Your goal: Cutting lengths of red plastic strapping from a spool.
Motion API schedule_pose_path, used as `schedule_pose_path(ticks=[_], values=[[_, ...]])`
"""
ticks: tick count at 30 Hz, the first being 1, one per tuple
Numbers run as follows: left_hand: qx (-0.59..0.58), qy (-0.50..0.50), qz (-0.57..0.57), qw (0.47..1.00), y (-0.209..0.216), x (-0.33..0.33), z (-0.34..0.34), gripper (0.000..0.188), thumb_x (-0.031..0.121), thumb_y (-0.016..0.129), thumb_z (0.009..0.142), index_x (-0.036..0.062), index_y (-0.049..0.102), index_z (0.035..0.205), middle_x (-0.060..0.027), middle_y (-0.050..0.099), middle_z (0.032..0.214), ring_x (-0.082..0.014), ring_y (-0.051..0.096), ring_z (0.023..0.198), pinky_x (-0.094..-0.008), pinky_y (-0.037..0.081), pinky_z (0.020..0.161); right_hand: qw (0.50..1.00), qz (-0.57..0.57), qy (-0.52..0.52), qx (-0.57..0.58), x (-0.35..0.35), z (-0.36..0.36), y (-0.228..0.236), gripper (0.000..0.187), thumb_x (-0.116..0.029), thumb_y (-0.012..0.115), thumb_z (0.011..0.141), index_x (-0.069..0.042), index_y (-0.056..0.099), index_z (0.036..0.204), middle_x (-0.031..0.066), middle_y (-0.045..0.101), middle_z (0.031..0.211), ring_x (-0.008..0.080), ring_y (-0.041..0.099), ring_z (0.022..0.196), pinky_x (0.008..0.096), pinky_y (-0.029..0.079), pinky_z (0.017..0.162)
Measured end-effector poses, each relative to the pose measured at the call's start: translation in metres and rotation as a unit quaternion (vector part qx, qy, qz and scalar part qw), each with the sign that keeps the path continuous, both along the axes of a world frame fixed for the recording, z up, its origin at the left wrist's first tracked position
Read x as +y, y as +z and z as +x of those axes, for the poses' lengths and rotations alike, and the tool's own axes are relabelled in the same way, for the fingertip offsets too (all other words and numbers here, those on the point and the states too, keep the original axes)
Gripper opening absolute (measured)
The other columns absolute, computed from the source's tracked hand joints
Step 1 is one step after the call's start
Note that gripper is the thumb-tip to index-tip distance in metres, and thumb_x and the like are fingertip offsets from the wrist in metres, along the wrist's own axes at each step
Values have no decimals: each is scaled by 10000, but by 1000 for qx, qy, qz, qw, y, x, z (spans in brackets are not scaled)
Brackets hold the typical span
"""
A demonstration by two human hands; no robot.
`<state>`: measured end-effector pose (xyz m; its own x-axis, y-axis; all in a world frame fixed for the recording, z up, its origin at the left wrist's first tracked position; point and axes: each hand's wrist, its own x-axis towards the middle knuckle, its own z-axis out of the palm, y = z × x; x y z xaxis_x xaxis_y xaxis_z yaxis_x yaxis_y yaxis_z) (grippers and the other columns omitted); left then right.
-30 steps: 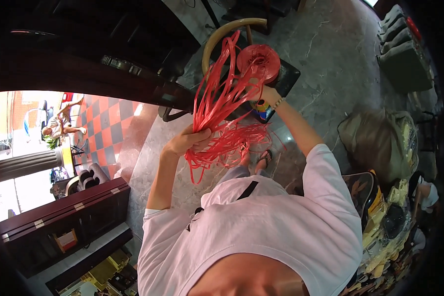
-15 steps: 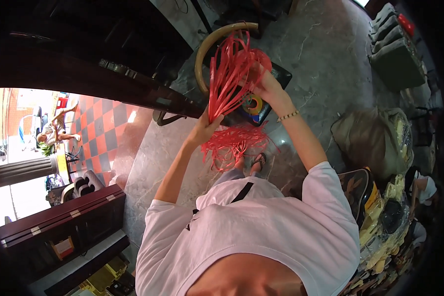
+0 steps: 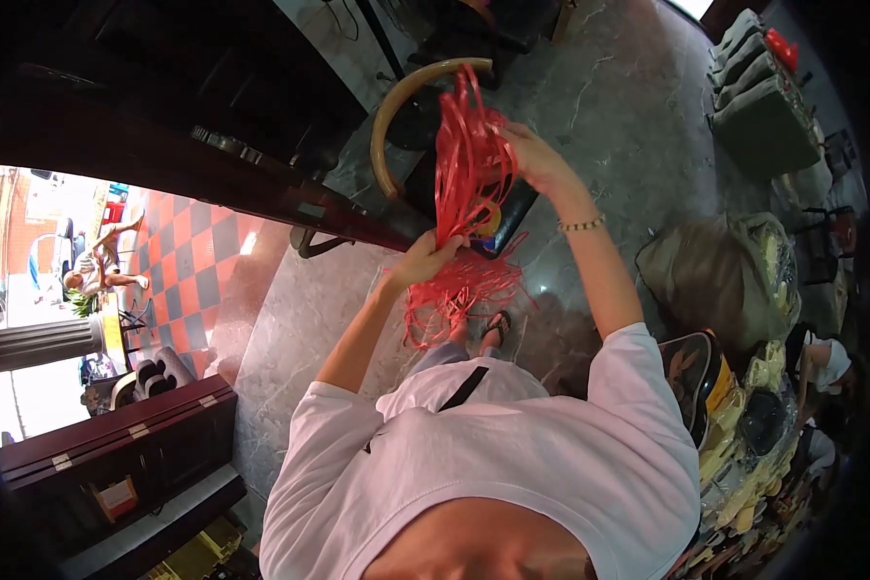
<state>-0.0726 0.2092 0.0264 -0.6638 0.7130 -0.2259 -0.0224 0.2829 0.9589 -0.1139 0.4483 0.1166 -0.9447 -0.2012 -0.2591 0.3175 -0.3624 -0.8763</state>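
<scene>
Over to the right comes our left hand (image 3: 431, 257) since a second ago, while our right hand (image 3: 545, 160) has gone up and further from our body. Between and above them we now see the red strands (image 3: 452, 179) drawn into a longer, narrower bundle, held up in front of the chair (image 3: 378, 140), with looped tops rising past our right fingers. Left hand first: it's closed around the bundle low down, gripping it. Right hand next: its fingers touch the upper right edge of the strands, but whether they pinch any or just comb among them, we can't tell.

How far along are we? Gathering looks part done: the upper lengths run fairly straight into our left fist. Left over, as we judge it, is the slack: loops stand loose at the top, and below the fist the tails (image 3: 462, 286) splay in a tangle above our feet. No tie shows around the bundle. That red roll, plain to see a second ago, is now behind the strands, and we can't pick out its outline. On the dark seat (image 3: 522, 205), just beyond the bundle, sits a yellow-and-blue ring (image 3: 491, 220), partly covered, neither hand on it.
</scene>
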Motion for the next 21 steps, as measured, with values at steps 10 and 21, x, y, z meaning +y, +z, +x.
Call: schedule_pose_path(ticks=[10, 21], values=[[182, -13, -126, 975, 18, -43, -5, 176, 146, 521, 910, 8, 584, 998, -143, 645, 886, -280, 632, 856, -356, 470, 746, 935, 291, 190, 76, 44, -3, -24, 373, -339, 444, 961, -29, 590, 1108, 56, 650, 975, 136, 636, 802, 270, 532, 698], [-114, -22, -30, 993, 51, -49, -6, 195, 241, 529, 931, 56, 549, 989, 32, 517, 677, -98, 464, 567, -258, 419, 602, 968, 216, 29, 121, 39, -10, -31, 302, -234, 442, 968, -13, 565, 1134, 25, 620, 946, 109, 610, 803, 258, 493, 723]])
